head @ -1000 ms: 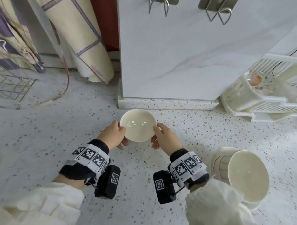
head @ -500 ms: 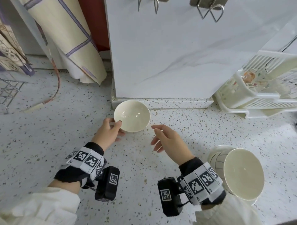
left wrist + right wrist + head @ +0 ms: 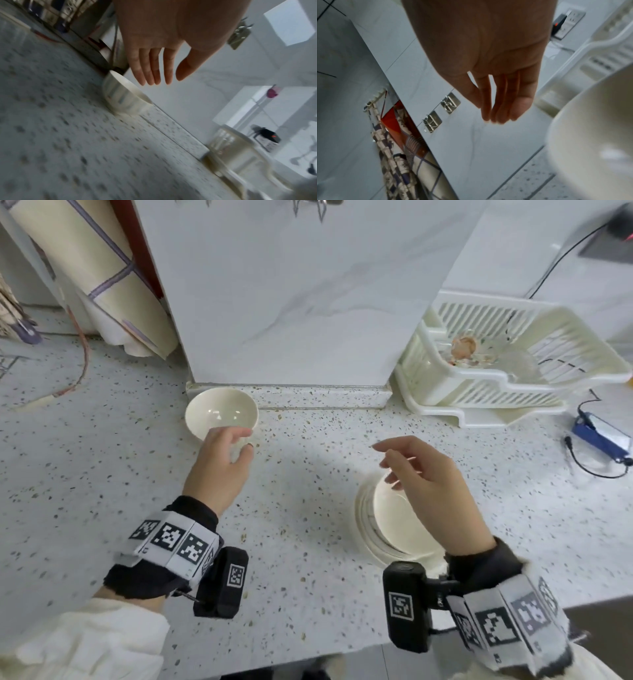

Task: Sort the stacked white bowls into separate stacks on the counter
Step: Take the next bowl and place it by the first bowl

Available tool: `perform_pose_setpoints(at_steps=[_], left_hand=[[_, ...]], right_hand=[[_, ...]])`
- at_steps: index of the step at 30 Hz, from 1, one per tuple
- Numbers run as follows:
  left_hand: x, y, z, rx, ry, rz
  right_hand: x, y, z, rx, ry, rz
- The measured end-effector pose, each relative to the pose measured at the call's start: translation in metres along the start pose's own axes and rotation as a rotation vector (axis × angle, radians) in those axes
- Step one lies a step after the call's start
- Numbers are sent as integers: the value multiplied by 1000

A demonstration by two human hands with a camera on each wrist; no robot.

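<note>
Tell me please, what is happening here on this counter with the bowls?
A person is sorting white bowls. One bowl stands alone on the speckled counter by the wall. The left hand is open just in front of it and holds nothing. The right hand is open above the stack of bowls nearer the counter's front edge, not gripping it yet.

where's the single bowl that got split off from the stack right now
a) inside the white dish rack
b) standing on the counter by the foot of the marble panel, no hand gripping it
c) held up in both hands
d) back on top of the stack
b: the single bowl stands upright on the speckled counter near the marble panel, and the left wrist view shows the left hand open above it with straight fingers, not gripping.
</note>
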State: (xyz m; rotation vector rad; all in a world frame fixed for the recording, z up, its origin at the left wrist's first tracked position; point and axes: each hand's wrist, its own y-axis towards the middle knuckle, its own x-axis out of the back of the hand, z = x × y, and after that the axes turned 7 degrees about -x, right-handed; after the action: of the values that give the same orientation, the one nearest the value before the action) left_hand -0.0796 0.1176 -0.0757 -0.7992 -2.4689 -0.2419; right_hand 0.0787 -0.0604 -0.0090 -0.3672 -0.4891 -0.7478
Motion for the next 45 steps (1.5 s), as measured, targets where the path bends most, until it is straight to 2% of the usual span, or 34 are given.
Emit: perform_pose_setpoints(at_steps=[4,6,10,14,18,25,31,35,40,45], left_hand=[[-44,-31,-38,-84,-74,126],[-66,-45,-52,-106,-105,194],[-102,-67,-68,-113,-116,307],[-120,-82,-73,-82,-113,265],[-124,-85,-75,-79,-87,193],[-127,-83,-71,-59,-69,157],[-116,-72,-70,-57,-148,173],[-92,-58,-68,-85,-190,158],[-43,-34,-47,-86,-271,171],[7,-11,-10,0,-330,63]], right_hand=[[36,-9,-46,4,-257,-279],[43,-13,-67,-11,-352,-323],[46,-17,-93,-134,-371,-157],[47,-17,-106,-102,-441,-47],[50,-12,-109,-43,-530,-11],[53,-6,-101,35,-516,-38],[56,-11,-77,99,-495,-152],[47,-12,-43,130,-438,-168],[4,2,-5,134,-338,-167],[-65,29,23,41,-154,-73]])
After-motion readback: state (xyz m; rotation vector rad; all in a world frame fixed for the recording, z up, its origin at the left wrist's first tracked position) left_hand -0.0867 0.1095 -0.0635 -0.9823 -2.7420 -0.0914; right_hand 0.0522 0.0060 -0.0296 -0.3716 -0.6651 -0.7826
